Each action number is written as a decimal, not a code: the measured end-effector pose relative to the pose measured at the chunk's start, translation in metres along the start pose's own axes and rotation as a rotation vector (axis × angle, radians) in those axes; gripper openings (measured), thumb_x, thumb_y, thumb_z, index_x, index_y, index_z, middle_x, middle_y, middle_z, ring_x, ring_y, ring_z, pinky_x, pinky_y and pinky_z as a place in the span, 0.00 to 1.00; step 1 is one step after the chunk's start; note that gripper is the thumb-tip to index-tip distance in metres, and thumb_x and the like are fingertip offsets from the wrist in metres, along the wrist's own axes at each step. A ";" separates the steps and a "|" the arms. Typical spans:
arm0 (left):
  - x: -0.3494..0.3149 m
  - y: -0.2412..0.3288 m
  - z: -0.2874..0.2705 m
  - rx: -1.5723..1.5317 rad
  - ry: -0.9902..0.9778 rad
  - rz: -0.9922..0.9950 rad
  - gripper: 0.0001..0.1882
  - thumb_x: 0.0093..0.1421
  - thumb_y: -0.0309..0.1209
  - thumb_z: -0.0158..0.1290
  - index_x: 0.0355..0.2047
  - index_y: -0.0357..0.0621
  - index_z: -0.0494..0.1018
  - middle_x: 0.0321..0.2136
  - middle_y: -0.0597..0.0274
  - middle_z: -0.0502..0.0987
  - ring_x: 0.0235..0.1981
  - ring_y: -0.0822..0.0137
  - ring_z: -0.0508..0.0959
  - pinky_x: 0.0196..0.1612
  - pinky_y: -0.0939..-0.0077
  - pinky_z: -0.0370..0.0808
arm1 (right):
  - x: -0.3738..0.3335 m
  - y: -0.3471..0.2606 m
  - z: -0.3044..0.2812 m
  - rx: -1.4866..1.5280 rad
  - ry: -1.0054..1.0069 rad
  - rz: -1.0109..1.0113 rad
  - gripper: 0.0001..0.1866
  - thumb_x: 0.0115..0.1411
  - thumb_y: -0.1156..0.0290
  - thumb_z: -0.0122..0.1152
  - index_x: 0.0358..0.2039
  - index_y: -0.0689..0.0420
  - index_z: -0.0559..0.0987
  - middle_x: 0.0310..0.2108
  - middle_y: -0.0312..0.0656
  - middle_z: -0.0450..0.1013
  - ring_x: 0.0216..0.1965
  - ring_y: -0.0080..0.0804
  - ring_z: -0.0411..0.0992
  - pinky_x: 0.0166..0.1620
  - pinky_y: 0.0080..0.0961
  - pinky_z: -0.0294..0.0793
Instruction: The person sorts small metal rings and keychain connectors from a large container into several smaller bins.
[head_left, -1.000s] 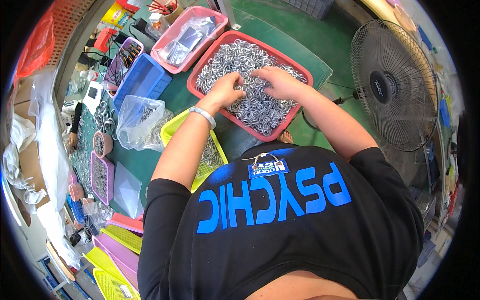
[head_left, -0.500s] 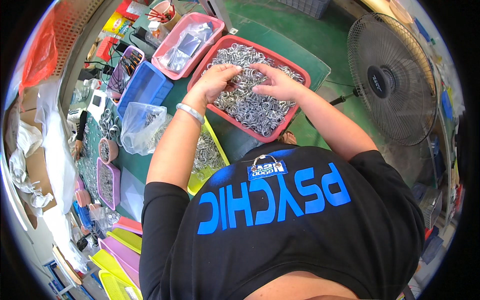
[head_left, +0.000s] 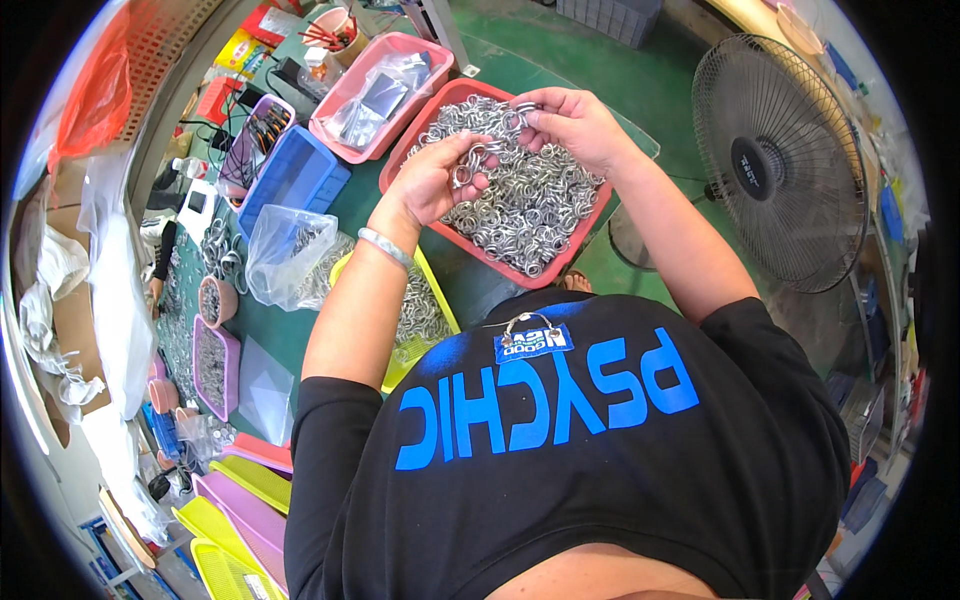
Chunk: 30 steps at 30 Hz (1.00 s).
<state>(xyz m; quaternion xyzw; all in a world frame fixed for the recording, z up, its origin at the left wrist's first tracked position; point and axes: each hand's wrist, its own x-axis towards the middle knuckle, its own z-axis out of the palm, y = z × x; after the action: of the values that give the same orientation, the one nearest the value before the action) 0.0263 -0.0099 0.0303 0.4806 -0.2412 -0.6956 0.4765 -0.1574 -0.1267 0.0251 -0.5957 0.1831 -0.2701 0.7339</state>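
A red plastic basin heaped with silvery metal rings stands at the table's edge in front of me. Over its left side, my left hand is closed with its fingers curled round a few metal rings. My right hand is above the far part of the heap. Its thumb and forefinger pinch metal rings; how many, and whether they are linked, I cannot make out. The two hands are a short way apart.
Left of the basin are a pink tray with plastic bags, a blue bin, a clear bag and a yellow-green basket of metal parts. A standing fan is at the right. Another person's dark sleeve shows far left.
My right hand has moved up and away, pinching rings. My left hand has turned slightly and come nearer me, with rings now showing in its fingers.
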 end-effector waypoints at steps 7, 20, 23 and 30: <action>-0.010 0.000 0.003 -0.057 -0.189 0.085 0.15 0.61 0.31 0.39 0.47 0.41 0.63 0.38 0.55 0.71 0.32 0.68 0.74 0.34 0.77 0.74 | 0.008 -0.030 0.004 -0.034 -0.033 -0.056 0.12 0.56 0.77 0.49 0.42 0.63 0.71 0.30 0.40 0.73 0.27 0.19 0.70 0.33 0.15 0.71; -0.023 0.004 0.010 -0.257 -0.399 0.192 0.23 0.51 0.21 0.38 0.51 0.34 0.57 0.49 0.46 0.63 0.50 0.56 0.66 0.53 0.60 0.62 | 0.013 -0.068 0.025 -0.146 -0.115 -0.153 0.13 0.56 0.76 0.48 0.42 0.64 0.71 0.31 0.40 0.72 0.30 0.22 0.71 0.34 0.17 0.71; -0.026 0.004 0.011 -0.270 -0.407 0.204 0.21 0.54 0.21 0.38 0.50 0.32 0.58 0.47 0.48 0.65 0.48 0.58 0.68 0.51 0.63 0.65 | 0.013 -0.071 0.027 -0.147 -0.127 -0.150 0.13 0.56 0.77 0.48 0.42 0.64 0.71 0.32 0.41 0.72 0.30 0.22 0.71 0.34 0.17 0.71; -0.032 0.004 0.013 -0.245 -0.396 0.242 0.22 0.52 0.19 0.42 0.50 0.35 0.59 0.47 0.51 0.67 0.47 0.60 0.69 0.50 0.66 0.67 | 0.012 -0.077 0.032 -0.139 -0.120 -0.150 0.13 0.56 0.77 0.48 0.43 0.64 0.70 0.32 0.42 0.72 0.31 0.23 0.71 0.34 0.18 0.71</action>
<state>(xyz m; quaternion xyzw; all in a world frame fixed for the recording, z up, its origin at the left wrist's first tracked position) 0.0194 0.0151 0.0532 0.2413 -0.2997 -0.7380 0.5544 -0.1424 -0.1207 0.1077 -0.6722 0.1121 -0.2746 0.6783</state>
